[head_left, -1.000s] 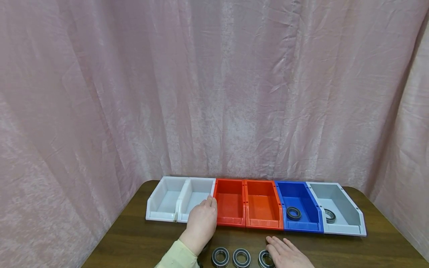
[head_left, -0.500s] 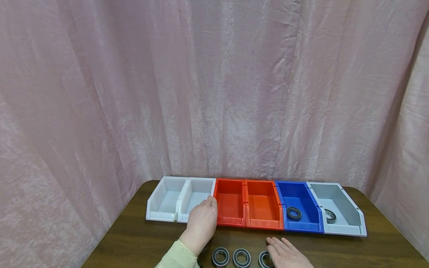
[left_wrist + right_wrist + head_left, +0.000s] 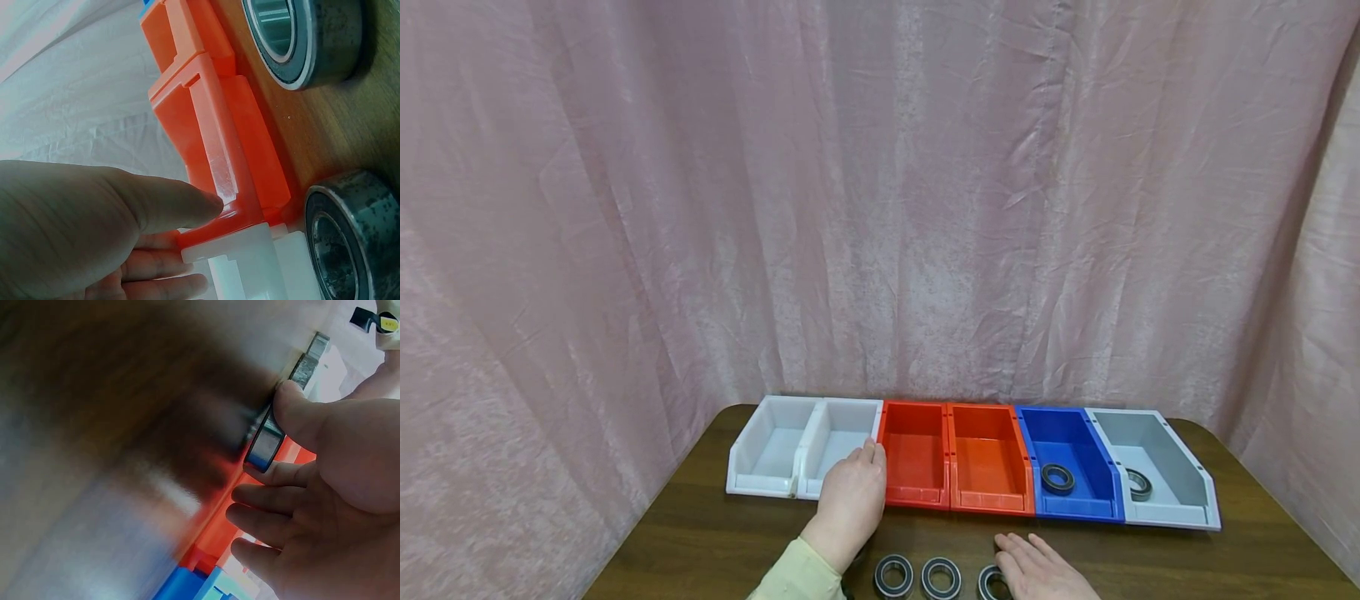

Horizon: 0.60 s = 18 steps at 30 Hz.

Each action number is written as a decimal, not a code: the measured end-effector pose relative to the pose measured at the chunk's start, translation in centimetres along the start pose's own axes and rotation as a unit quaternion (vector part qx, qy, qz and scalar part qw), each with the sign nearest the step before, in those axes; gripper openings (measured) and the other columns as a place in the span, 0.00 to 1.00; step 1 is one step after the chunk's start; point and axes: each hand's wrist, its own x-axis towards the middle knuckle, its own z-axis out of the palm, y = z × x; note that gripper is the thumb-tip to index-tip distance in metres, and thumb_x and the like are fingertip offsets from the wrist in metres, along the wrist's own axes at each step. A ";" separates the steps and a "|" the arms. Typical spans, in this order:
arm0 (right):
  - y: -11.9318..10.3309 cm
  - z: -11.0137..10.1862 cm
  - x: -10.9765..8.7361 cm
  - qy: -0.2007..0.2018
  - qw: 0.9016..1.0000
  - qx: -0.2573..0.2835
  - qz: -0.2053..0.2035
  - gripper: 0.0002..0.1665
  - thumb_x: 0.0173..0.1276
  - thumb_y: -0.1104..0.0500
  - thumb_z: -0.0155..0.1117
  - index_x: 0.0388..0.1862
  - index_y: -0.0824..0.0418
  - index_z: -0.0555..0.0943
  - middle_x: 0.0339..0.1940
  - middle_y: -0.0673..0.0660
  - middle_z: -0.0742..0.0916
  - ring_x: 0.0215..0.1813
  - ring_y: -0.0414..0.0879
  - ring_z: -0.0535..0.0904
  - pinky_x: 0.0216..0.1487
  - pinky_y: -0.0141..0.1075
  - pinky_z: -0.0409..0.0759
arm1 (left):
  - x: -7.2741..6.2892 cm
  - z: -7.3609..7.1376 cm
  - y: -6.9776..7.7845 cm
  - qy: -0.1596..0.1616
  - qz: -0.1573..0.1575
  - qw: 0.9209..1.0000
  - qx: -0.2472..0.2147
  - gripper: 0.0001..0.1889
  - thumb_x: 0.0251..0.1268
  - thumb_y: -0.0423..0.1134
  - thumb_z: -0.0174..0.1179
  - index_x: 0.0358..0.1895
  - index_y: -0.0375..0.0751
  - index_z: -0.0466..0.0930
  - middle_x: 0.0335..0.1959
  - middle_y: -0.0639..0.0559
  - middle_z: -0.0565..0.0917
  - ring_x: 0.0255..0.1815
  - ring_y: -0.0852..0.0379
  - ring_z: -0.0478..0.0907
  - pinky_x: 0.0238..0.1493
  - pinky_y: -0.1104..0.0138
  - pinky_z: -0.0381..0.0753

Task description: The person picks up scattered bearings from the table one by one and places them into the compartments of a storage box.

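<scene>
My left hand (image 3: 850,498) is held in front of the white bin (image 3: 844,437) and red bin (image 3: 914,458), its fingers loosely extended. In the left wrist view its thumb (image 3: 169,200) overlaps the red bin's edge; contact cannot be told. Nothing shows in that hand. My right hand (image 3: 1043,568) is beside the rightmost ball bearing (image 3: 988,583) of a row on the table. In the right wrist view that bearing (image 3: 265,442) appears between thumb and index finger, the other fingers relaxed. Two more bearings, a middle one (image 3: 941,577) and a left one (image 3: 893,576), lie flat.
A row of bins spans the back of the wooden table (image 3: 692,521): another white bin (image 3: 775,442), an orange-red bin (image 3: 988,462), a blue bin (image 3: 1078,450) and a grey bin (image 3: 1165,467). One bearing (image 3: 1057,479) lies in the blue bin, another bearing (image 3: 1138,484) in the grey.
My right hand has shifted very slightly toward the near edge. My left hand, the bearings and the bins look unmoved.
</scene>
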 end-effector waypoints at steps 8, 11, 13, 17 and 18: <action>0.3 0.0 -0.4 0.025 0.999 0.007 -0.019 0.50 0.65 0.25 0.71 0.67 0.65 0.81 0.76 0.64 0.81 0.78 0.65 0.75 0.80 0.65 0.67 | 0.0 0.2 -0.1 0.016 0.006 1.000 0.001 0.27 0.58 0.38 0.83 0.58 0.28 0.88 0.55 0.37 0.91 0.45 0.46 0.91 0.42 0.59 0.92; 0.1 -0.3 -0.7 0.033 0.999 0.012 -0.025 0.49 0.66 0.27 0.71 0.67 0.65 0.80 0.77 0.65 0.81 0.78 0.66 0.74 0.80 0.65 0.67 | 0.0 0.2 -0.1 0.014 0.005 1.000 0.000 0.27 0.58 0.38 0.83 0.59 0.28 0.88 0.55 0.37 0.91 0.46 0.46 0.91 0.43 0.59 0.92; 0.0 -0.5 -0.7 0.031 0.999 0.019 -0.023 0.51 0.65 0.26 0.71 0.68 0.66 0.80 0.78 0.65 0.80 0.79 0.67 0.73 0.81 0.65 0.67 | 0.0 0.2 -0.1 0.013 0.005 1.000 0.000 0.28 0.58 0.38 0.83 0.59 0.28 0.88 0.55 0.37 0.91 0.46 0.46 0.91 0.43 0.59 0.93; -0.2 -1.0 -0.9 0.029 0.999 0.031 -0.020 0.54 0.64 0.23 0.70 0.69 0.65 0.79 0.79 0.65 0.79 0.80 0.67 0.72 0.81 0.66 0.65 | 0.0 0.2 -0.1 0.017 0.006 1.000 0.002 0.27 0.58 0.37 0.83 0.59 0.27 0.88 0.55 0.37 0.91 0.46 0.46 0.91 0.43 0.59 0.92; -0.3 -1.1 -0.9 0.030 0.999 0.034 -0.020 0.54 0.64 0.23 0.70 0.69 0.65 0.79 0.79 0.65 0.79 0.80 0.68 0.72 0.81 0.67 0.65 | 0.0 0.2 -0.1 0.018 0.006 1.000 0.002 0.27 0.58 0.37 0.83 0.58 0.27 0.88 0.55 0.37 0.91 0.46 0.46 0.91 0.43 0.59 0.93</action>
